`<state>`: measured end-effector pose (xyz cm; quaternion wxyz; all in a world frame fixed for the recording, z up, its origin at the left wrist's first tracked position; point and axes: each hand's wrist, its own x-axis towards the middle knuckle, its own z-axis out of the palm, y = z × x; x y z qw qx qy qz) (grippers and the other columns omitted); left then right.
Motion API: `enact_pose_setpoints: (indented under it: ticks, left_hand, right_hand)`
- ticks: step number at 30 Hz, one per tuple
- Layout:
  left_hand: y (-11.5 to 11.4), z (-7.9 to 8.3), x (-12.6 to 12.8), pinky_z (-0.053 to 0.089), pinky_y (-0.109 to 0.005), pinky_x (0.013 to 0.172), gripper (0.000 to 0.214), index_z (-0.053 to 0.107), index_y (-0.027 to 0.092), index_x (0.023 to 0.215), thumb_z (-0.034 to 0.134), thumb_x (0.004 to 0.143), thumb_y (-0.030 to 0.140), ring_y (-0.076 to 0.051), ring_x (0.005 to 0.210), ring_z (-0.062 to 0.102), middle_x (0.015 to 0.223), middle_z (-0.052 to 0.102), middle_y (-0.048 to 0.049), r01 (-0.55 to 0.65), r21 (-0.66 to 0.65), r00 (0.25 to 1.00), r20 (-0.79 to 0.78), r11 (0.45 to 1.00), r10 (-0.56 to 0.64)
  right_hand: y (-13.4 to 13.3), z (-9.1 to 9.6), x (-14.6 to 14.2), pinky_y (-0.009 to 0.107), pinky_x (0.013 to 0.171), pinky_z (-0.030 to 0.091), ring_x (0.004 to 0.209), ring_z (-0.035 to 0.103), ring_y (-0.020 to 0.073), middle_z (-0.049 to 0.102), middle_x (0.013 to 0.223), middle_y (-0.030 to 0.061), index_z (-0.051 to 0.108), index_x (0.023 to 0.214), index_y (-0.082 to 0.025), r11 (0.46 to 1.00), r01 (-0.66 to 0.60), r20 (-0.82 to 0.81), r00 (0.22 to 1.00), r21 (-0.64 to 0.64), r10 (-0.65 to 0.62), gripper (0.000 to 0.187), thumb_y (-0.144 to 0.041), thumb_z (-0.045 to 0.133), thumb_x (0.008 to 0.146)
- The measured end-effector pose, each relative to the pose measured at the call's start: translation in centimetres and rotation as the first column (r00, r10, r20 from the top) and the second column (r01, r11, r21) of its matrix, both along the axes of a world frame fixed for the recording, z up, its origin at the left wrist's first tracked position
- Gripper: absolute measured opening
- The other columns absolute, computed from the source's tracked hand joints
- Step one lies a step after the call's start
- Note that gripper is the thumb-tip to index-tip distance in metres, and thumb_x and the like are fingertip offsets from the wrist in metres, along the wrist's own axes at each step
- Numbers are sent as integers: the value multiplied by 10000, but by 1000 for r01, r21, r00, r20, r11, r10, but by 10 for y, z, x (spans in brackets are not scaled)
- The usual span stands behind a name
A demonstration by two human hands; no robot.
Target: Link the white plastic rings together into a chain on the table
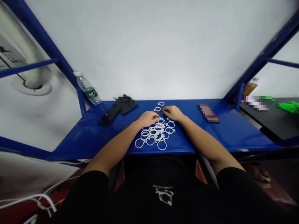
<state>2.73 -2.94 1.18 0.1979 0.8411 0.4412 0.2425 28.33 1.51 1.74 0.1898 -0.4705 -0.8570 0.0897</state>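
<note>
**Left hand [147, 119] and right hand [171, 112] rest at a heap of white plastic rings [155, 132]**

The rings lie flat and tangled at the front of a blue metal table [77, 140], the heap's long axis running away from the person toward the wall. Two loose rings [157, 109] continue that line beyond it. The left hand lies on the heap's far left side, fingers together and curled down. The right hand sits just beyond its far right side, fingers also together. Whether either pinches a ring cannot be told. Left of the heap lie a black remote-like object [109, 115] and crumpled black cloth [125, 104]. A flat pixelated object [208, 113] lies to the right. Farther left, a water bottle [87, 88] lies tilted, its green label unreadable.
</note>
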Motion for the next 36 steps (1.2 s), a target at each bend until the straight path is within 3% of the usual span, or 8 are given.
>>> enact_pose_setpoints:
  ticks: [3,9,11,14,19,27,31,36]
  left_hand:
    - [-2,2,0,568,-325,840,156,911,225,1131,790,1050,280,-203,878,773,1038,878,-60,-3,2,1000,-15,1000,3]
    - [-1,1,0,562,-323,839,181,905,220,1166,788,1047,291,-207,899,777,1057,875,-56,9,-17,999,-47,1000,-10]
    - [1,-1,-1,561,-325,844,190,904,218,1169,788,1043,300,-211,910,777,1067,875,-59,9,-14,998,-56,1000,-10]
    - [2,-3,-1,562,-327,846,209,904,218,1175,776,1050,326,-211,902,774,1063,873,-61,9,-11,998,-57,1000,-9]
    - [3,-4,-2,567,-327,845,236,901,216,1187,761,1056,354,-207,879,763,1072,868,-65,-1,-21,997,-71,1000,-1]
    - [9,-11,-7,579,-329,832,227,902,243,1163,762,1043,375,-211,881,767,1070,868,-69,36,22,997,-66,999,-35]
    - [11,-16,-9,585,-322,824,245,894,233,1214,782,1030,350,-208,857,780,1059,874,-63,32,31,999,-29,999,-31]
    - [9,-14,-8,605,-330,894,273,884,232,1276,782,1048,341,-218,903,805,1082,888,-64,-14,106,999,31,994,11]
  right_hand:
    - [2,10,13,324,926,586,1061,819,252,904,1171,66,903,1129,-240,992,-98,33,994,-77,101,241,-167,758,951]
    - [6,24,45,326,880,579,976,803,242,888,1073,55,906,1058,-236,960,-93,-26,996,-263,89,229,-308,920,840]
    - [4,23,44,311,830,566,933,790,234,878,1019,43,901,1020,-231,931,-113,-30,994,-348,109,284,-370,973,783]
    - [0,17,34,281,771,536,863,760,203,859,941,20,892,980,-221,897,-150,-58,989,-417,139,178,-318,897,830]
    - [-1,9,20,263,776,506,861,743,189,854,942,21,890,991,-201,937,-126,-53,992,-325,115,154,-192,803,864]
    - [4,4,19,264,800,510,880,759,194,869,954,29,889,965,-207,962,-158,-89,986,-224,141,110,-193,870,857]
    - [-2,3,12,264,804,528,856,757,176,863,941,25,876,984,-196,963,-187,-261,956,-193,133,137,-141,796,888]
    - [-14,0,-4,255,719,510,735,692,151,824,862,19,862,1020,-173,952,-247,-435,888,-183,147,132,-265,796,951]
